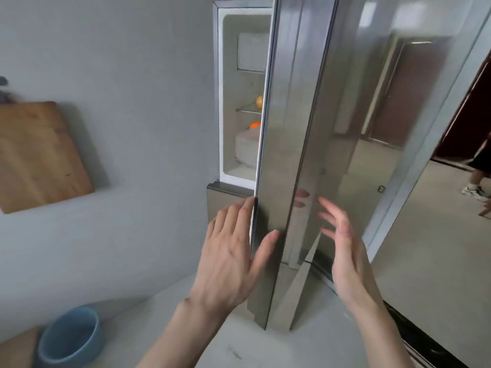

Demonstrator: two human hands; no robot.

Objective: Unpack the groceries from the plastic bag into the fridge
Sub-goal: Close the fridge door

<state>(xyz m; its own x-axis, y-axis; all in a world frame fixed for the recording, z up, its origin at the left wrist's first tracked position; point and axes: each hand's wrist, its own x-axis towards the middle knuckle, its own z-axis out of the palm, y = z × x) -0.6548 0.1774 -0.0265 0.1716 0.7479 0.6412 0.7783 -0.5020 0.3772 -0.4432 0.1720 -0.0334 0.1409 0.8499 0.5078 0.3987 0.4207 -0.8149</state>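
The steel fridge door stands partly ajar, edge-on to me. Through the gap I see the white fridge interior with a yellowish fruit on a glass shelf, an orange below it and a white drawer. My left hand lies flat against the door's lower edge, fingers on the inner side and thumb on the outer face. My right hand hovers open beside the outer face, fingers spread, holding nothing. No plastic bag is in view.
A wooden cutting board leans on the grey wall at left. A blue bowl sits at the lower left. Another person's leg and shoe appear at the far right by a dark doorway.
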